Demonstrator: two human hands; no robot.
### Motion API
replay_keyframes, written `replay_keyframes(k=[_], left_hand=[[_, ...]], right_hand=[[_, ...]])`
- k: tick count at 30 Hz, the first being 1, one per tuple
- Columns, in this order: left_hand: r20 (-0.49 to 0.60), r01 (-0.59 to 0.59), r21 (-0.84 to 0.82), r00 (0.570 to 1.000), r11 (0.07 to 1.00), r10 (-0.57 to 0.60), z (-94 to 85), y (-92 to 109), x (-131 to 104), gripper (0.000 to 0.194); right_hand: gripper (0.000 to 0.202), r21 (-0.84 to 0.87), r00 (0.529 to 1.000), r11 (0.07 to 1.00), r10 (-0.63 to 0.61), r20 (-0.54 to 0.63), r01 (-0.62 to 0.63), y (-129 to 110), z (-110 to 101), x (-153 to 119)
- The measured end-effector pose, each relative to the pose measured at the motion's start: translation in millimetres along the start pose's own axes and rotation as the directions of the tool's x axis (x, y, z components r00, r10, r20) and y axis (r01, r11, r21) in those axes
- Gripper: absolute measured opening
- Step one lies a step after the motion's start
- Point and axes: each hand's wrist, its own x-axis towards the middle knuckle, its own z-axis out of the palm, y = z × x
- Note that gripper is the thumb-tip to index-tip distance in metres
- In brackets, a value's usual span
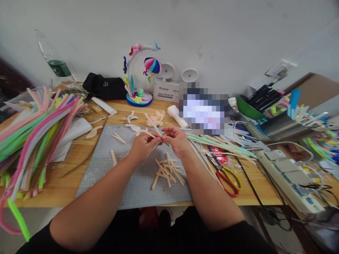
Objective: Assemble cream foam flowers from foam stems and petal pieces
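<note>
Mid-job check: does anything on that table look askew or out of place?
Yes, at the left: a bright green stem and a pink stem at the near end of the bundle droop past the table's front edge. That looks askew, since most of the bundle lies on top.

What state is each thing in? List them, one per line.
Left hand, pinching cream chenille stems
Right hand, pinching them too
Loose cream stems, heaped crisscross
Cutting mat, flat, partly covered
Scissors, lying down
Arch ornament, upright
Plastic bottle, upright
Power strip, plugs inserted
Coloured chenille stems, bundled
</note>
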Motion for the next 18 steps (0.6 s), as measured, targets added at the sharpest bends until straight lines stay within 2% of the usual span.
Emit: replay_keyframes(k=[6,9,11,13,14,16,18], left_hand=[[0.038,0.199,-0.320,0.980,0.926,-0.197,0.1,2,-1,0.023],[0.056,0.237,-0.400,0.971,0.885,-0.234,-1.4,1,1,0.025],[0.015,0.211,-0.386,0.975,0.898,-0.223,-2.8,-1,2,0.025],[-0.077,0.161,-0.357,0.977,0.920,-0.201,-4.3,-3,4,0.024],[-0.124,0.139,-0.348,0.974,0.927,-0.192,-5.0,-4,5,0.024],[-0.182,0.115,-0.354,0.965,0.928,-0.189,-6.1,-6,8,0.025],[-0.202,0.107,-0.380,0.960,0.919,-0.195,-6.3,-6,9,0.026]], right_hand=[[0.025,-0.081,0.993,0.990,-0.117,0.027,0.119,2,0,-1],[0.020,-0.191,0.985,0.966,-0.168,0.037,0.172,2,-2,-1],[0.017,-0.321,0.972,0.918,-0.217,0.086,0.233,0,-4,-1],[0.010,-0.479,0.934,0.801,-0.301,0.194,0.358,-4,-5,-2],[0.009,-0.555,0.899,0.708,-0.350,0.263,0.437,-6,-5,-3],[0.013,-0.667,0.814,0.475,-0.421,0.401,0.574,-9,-3,-5],[0.017,-0.721,0.740,0.254,-0.446,0.504,0.645,-10,0,-8]])
